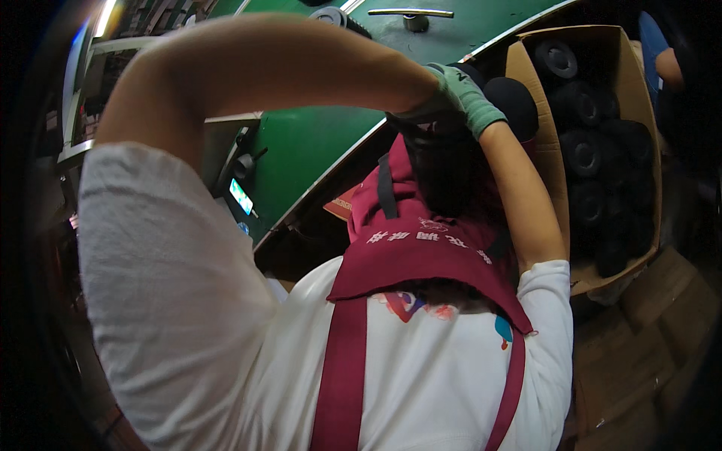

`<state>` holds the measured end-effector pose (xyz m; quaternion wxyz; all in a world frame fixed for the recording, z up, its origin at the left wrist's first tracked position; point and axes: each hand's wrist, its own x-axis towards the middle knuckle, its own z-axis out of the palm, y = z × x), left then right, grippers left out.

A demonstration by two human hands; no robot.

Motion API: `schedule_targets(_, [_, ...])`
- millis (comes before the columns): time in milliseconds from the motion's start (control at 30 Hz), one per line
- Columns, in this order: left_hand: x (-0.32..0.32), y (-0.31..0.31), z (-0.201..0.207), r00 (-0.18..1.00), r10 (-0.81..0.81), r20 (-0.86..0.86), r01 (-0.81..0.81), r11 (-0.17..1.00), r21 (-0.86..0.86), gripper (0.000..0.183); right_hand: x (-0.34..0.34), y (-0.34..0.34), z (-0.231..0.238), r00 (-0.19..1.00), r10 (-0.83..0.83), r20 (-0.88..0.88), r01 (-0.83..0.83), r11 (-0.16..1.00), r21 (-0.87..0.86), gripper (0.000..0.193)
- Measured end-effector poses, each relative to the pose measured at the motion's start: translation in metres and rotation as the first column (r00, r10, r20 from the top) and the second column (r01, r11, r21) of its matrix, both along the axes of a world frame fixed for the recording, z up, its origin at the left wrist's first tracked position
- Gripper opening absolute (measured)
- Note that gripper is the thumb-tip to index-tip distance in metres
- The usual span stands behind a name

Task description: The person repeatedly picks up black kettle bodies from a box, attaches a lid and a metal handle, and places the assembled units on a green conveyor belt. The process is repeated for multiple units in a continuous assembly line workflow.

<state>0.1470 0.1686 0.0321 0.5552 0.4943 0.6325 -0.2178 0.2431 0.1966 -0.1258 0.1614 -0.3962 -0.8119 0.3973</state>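
My two gloved hands meet in front of me, over the burgundy apron. A black cylindrical part (445, 169) stands roughly upright against the apron beneath them. My left hand (435, 111), in a greyish glove, is closed at the top of this part; its fingers are mostly hidden. My right hand (472, 96), in a pale green glove, curls over the same place from the right, with its fingertips out of sight. Just beyond my right wrist is another rounded black part (513, 104), partly covered.
An open cardboard box (558, 161) at the right holds several black cylindrical parts. On the green worktable (301, 150) are a black ribbed round part (340, 20) and a metal post with a crossbar (414, 18). A lit phone screen (241, 197) shows at the left. Flattened cardboard (632, 353) lies lower right.
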Motion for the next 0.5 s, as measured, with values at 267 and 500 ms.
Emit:
schedule_targets(267, [-0.004, -0.019, -0.009, 0.898, -0.403, -0.178, 0.440, 0.791, 0.425, 0.044, 0.037, -0.033, 0.040, 0.966, -0.260, 0.012, 0.254, 0.952, 0.168, 0.041])
schedule_targets(500, [-0.057, -0.011, -0.054, 0.650, -0.739, -0.178, 0.618, 0.377, 0.690, 0.061, 0.053, -0.063, 0.063, 0.921, -0.358, 0.152, 0.250, 0.845, 0.472, 0.034])
